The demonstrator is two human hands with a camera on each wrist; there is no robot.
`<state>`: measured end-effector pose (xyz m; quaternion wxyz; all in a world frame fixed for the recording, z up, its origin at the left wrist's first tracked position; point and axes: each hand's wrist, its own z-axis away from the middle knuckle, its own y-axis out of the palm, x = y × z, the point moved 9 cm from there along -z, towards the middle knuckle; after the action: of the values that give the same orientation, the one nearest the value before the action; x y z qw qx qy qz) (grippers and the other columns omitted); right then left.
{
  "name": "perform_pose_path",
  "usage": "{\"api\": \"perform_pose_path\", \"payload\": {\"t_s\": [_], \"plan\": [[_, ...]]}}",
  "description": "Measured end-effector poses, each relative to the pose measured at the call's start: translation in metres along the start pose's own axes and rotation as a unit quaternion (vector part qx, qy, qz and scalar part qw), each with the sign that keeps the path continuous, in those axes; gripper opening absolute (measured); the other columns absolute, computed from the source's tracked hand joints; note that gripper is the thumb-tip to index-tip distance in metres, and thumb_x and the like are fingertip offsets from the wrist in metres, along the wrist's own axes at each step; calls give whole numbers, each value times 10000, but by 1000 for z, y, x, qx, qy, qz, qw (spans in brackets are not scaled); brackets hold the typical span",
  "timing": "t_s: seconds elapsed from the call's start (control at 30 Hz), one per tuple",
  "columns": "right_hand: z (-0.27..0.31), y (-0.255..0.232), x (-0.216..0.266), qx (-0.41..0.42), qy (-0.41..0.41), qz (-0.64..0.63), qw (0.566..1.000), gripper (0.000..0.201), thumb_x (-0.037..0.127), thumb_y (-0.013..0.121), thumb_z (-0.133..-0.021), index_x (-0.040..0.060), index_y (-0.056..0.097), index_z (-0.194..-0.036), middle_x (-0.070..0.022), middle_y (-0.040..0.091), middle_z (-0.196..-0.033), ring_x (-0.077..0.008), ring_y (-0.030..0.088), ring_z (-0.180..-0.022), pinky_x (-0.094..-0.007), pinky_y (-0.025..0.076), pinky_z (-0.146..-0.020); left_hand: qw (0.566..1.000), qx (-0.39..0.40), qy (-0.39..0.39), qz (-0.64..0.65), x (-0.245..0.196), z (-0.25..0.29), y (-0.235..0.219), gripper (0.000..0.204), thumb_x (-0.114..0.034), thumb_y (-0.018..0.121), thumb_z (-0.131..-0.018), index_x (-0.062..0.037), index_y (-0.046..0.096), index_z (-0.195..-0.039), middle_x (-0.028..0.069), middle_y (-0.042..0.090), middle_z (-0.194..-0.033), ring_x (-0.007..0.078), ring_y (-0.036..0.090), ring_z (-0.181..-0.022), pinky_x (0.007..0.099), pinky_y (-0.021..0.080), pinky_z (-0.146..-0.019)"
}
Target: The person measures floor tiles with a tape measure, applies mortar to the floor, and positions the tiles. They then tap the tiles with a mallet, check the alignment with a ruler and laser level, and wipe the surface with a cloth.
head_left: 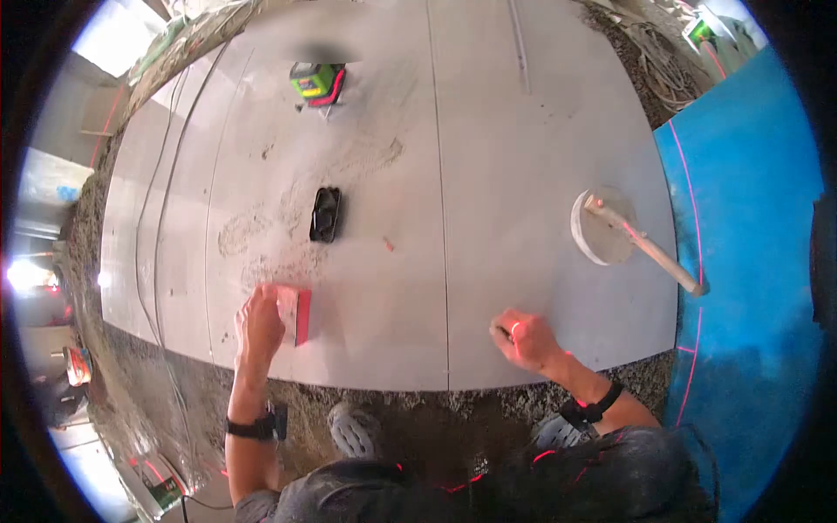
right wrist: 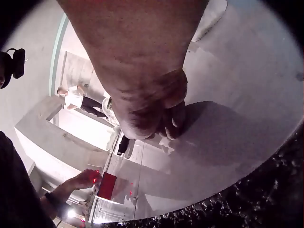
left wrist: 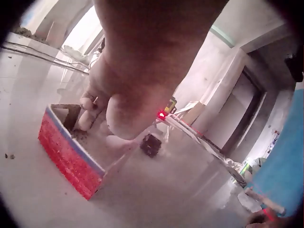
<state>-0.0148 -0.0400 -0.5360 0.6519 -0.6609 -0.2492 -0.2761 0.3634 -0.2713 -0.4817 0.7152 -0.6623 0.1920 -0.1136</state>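
My left hand (head_left: 261, 327) grips a sponge float (head_left: 301, 318) with a thick red face, over the large grey tiles at the left. The left wrist view shows a thin blue band along the red sponge (left wrist: 69, 159) and the fingers curled over its back. My right hand (head_left: 530, 342) is low over the tiles at the right, its fingers curled in. In the right wrist view the right hand (right wrist: 152, 114) casts a dark shadow, and no held thing shows; the palm side is partly hidden. A black tray (head_left: 326, 214) lies ahead of the sponge float.
A green laser level (head_left: 316, 83) stands farther back. On the right a wooden-handled tool (head_left: 654, 248) with a round pale head is near the blue wall (head_left: 750, 227), which bears red laser lines. Cables (head_left: 161, 192) run along the left. A person (right wrist: 76, 97) stands in the background.
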Motion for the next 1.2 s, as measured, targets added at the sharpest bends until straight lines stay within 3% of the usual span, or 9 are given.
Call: {"api": "perform_pose_path", "payload": {"t_s": [0.17, 0.2, 0.27, 0.57, 0.63, 0.77, 0.87, 1.07, 1.2], "plan": [[-34, -18, 31, -12, 0, -132, 991, 97, 126, 706, -903, 42, 686, -948, -118, 666, -804, -281, 679, -713, -369, 539, -640, 981, 102, 68, 150, -117, -29, -38, 81, -56, 553, -943, 22, 577, -943, 203, 649, -858, 390, 655, -851, 469, 513, -748], [-45, -22, 39, -9, -7, -191, 981, 117, 141, 704, -925, 39, 686, -979, -106, 664, -791, -246, 678, -704, -353, 540, -644, 956, 128, 154, 215, -152, -32, -34, 111, -80, 556, -962, 27, 586, -953, 173, 659, -833, 334, 674, -823, 438, 528, -735], [-68, -28, 56, -8, -16, -246, 969, 155, 173, 691, -939, 29, 680, -993, -107, 676, -813, -243, 681, -719, -354, 541, -658, 842, 278, 68, 458, -207, -38, -6, 138, -113, 558, -982, 17, 598, -959, 128, 658, -807, 223, 665, -749, 364, 525, -696], [-132, -45, -15, -2, 134, -372, 919, 247, 232, 650, -970, -12, 679, -992, -126, 700, -782, -184, 688, -705, -322, 536, -649, 753, 280, 146, 577, -294, -117, 53, 197, -156, 517, -1008, 31, 566, -973, 73, 624, -768, 146, 610, -703, 318, 511, -659], [-144, -37, -38, 10, 151, -389, 909, 238, 227, 643, -968, -7, 683, -981, -132, 699, -794, -192, 685, -694, -322, 535, -644, 776, 276, 129, 553, -289, -123, 65, 198, -168, 521, -991, 24, 568, -980, 93, 612, -743, 155, 608, -691, 328, 505, -648], [-158, -34, -67, -164, -31, -26, 986, 124, 156, 637, -917, 35, 656, -909, -141, 667, -837, -339, 644, -707, -408, 533, -651, 863, 228, 34, 450, -222, -93, 84, 203, -145, 481, -986, 24, 554, -900, 44, 558, -706, 131, 570, -656, 314, 488, -602], [-167, -12, -42, -39, 51, -50, 997, 123, 164, 644, -906, 46, 625, -879, -141, 642, -843, -376, 641, -735, -459, 527, -654, 856, 182, -93, 475, -138, -64, 51, 200, -139, 488, -971, 20, 552, -868, 42, 545, -687, 114, 534, -616, 297, 459, -564], [-182, 56, 58, 148, -125, -39, 980, 186, 211, 647, -927, 37, 580, -930, -166, 620, -893, -399, 648, -769, -462, 536, -659, 900, 19, -251, 355, -21, -6, -3, 208, -160, 622, -928, 32, 591, -853, 57, 572, -650, 103, 564, -617, 299, 459, -566], [-214, 78, 77, 139, -122, 48, 982, 284, 262, 618, -959, -3, 518, -974, -192, 625, -870, -378, 665, -729, -452, 542, -630, 943, -46, -231, 235, 32, 29, 8, 181, -148, 618, -894, 30, 625, -861, 176, 656, -694, 285, 655, -635, 415, 503, -621]]}}
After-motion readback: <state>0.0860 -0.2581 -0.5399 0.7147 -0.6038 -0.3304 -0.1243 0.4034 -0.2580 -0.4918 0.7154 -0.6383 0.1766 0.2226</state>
